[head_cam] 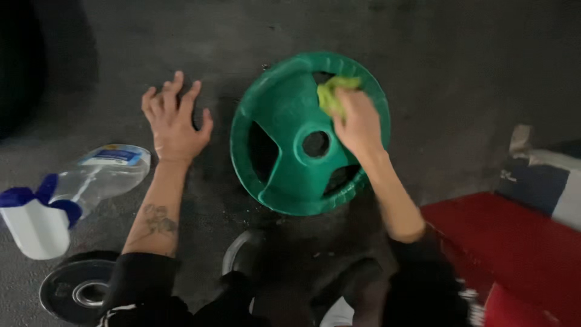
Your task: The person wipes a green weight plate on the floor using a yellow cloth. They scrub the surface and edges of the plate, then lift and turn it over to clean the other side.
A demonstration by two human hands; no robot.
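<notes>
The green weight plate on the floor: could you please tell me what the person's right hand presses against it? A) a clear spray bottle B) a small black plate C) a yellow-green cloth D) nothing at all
C: the right hand holds a bunched yellow-green cloth against the upper face of the green weight plate, while the spray bottle lies apart on the floor.

Both forearms are bare from wrist to near the elbow, with black sleeves pushed up at the lower part of the frame. The left hand [174, 120] sits in the upper left, the right hand [357, 124] near the upper centre. The left forearm carries a dark tattoo — a small, blurred figure. The left sleeve shows a white stripe at the bottom edge — the right sleeve has white marks too.
</notes>
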